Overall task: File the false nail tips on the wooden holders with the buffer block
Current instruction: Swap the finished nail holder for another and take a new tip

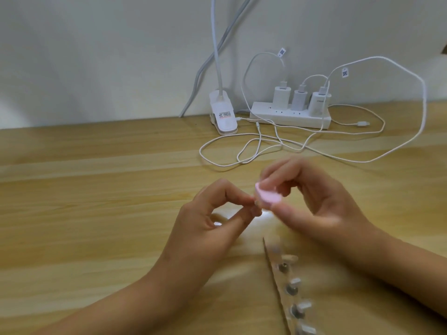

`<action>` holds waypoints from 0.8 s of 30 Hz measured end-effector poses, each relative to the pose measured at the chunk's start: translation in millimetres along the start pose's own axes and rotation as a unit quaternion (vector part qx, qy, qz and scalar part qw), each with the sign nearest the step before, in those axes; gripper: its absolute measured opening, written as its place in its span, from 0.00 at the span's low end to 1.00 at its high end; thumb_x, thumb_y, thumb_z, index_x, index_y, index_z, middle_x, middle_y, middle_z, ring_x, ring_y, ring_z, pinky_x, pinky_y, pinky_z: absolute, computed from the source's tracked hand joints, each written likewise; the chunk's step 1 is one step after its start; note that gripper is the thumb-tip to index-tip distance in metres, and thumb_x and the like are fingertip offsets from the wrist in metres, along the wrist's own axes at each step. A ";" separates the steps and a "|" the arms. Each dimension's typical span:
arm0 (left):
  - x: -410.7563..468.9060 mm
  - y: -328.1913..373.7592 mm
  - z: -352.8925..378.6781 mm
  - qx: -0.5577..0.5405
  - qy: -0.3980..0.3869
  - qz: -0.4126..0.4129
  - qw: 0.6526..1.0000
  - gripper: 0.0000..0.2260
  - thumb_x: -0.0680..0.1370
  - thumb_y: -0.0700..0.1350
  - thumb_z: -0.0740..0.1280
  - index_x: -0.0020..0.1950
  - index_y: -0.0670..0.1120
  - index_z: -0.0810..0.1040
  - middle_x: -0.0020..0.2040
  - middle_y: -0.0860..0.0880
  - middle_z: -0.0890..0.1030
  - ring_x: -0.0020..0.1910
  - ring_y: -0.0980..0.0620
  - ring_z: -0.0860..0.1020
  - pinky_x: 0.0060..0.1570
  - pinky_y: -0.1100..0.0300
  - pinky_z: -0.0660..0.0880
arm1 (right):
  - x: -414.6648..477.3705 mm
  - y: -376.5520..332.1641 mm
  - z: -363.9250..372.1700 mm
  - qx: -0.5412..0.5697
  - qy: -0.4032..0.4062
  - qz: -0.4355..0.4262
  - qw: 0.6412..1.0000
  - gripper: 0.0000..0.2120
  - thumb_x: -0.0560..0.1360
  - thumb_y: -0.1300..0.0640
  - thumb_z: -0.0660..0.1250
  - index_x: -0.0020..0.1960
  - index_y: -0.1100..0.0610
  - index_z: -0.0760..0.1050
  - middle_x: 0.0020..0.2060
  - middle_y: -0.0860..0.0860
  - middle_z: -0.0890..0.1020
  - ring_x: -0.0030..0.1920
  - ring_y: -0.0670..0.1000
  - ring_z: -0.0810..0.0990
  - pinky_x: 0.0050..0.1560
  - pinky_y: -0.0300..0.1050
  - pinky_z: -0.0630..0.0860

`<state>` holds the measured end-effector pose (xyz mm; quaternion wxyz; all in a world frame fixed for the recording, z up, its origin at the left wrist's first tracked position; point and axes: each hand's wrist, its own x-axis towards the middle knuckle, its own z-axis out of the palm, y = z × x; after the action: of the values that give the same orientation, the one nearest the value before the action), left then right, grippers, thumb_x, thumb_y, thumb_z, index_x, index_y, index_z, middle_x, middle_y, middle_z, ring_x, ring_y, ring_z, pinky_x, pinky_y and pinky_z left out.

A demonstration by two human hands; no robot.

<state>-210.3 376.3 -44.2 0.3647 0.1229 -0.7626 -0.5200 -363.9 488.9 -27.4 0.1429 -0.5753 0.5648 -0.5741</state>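
Observation:
My right hand (312,201) pinches a pink buffer block (341,195) between thumb and fingers above the table. My left hand (212,221) pinches a small wooden holder with a nail tip (257,206) between thumb and forefinger; its end meets the block's lower left edge. The holder is mostly hidden by my fingers. A wooden strip (287,293) with several metal studs and clear nail tips lies on the table at the lower right, under my right forearm. The view is blurred around the hands.
A white power strip (290,117) with three chargers stands at the back by the wall. Loose white cables (261,146) loop over the wooden table (96,189) just beyond my hands. A white clip lamp base (222,114) sits left of the strip.

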 end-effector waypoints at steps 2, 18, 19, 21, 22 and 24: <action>-0.8 -1.0 0.1 0.000 0.000 -0.010 1.000 0.05 0.72 0.55 0.72 0.42 0.57 0.77 0.43 0.54 0.84 0.47 0.49 0.82 0.50 0.39 0.76 | 2.8 5.4 -2.6 0.010 0.047 0.057 0.997 0.07 0.73 0.50 0.75 0.46 0.50 0.78 0.47 0.46 0.82 0.46 0.52 0.76 0.52 0.56 0.72; -0.9 0.7 -1.7 0.012 -0.019 -0.020 1.000 0.05 0.72 0.56 0.71 0.42 0.59 0.77 0.44 0.55 0.85 0.51 0.51 0.81 0.54 0.43 0.76 | 3.9 -1.2 -4.4 0.036 0.071 0.060 0.995 0.09 0.71 0.48 0.76 0.44 0.49 0.78 0.43 0.48 0.80 0.45 0.59 0.74 0.50 0.50 0.71; -0.2 1.2 -1.8 0.010 -0.018 -0.019 1.000 0.05 0.71 0.57 0.71 0.42 0.59 0.78 0.44 0.55 0.85 0.51 0.51 0.81 0.54 0.44 0.76 | 2.5 -4.6 -2.8 0.035 0.054 0.021 0.998 0.06 0.72 0.50 0.73 0.45 0.49 0.77 0.44 0.48 0.80 0.45 0.59 0.74 0.49 0.50 0.71; 0.1 0.1 -2.1 0.011 -0.023 -0.022 0.999 0.04 0.71 0.56 0.71 0.42 0.60 0.78 0.45 0.55 0.85 0.51 0.51 0.82 0.53 0.43 0.77 | -1.2 -7.5 2.3 -0.001 0.001 -0.012 1.000 0.06 0.72 0.52 0.72 0.47 0.51 0.77 0.45 0.48 0.80 0.45 0.56 0.74 0.49 0.49 0.71; -0.3 -0.9 -2.2 0.013 -0.027 -0.026 0.999 0.04 0.71 0.56 0.71 0.42 0.60 0.78 0.45 0.56 0.85 0.51 0.53 0.82 0.52 0.43 0.77 | -0.9 -4.9 2.4 -0.009 0.005 0.013 1.000 0.08 0.71 0.52 0.73 0.46 0.52 0.77 0.44 0.47 0.80 0.45 0.54 0.74 0.49 0.49 0.71; -1.3 -1.8 -2.2 0.018 -0.027 -0.025 0.999 0.04 0.71 0.55 0.72 0.42 0.59 0.78 0.44 0.56 0.84 0.50 0.53 0.82 0.52 0.44 0.77 | 0.6 -2.4 -0.3 0.013 0.054 0.068 0.996 0.10 0.68 0.49 0.74 0.45 0.51 0.77 0.41 0.44 0.80 0.44 0.53 0.74 0.51 0.51 0.70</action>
<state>-208.2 374.7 -45.9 0.3285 0.1349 -0.7781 -0.5181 -363.2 489.3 -25.0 0.1586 -0.5021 0.6017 -0.6006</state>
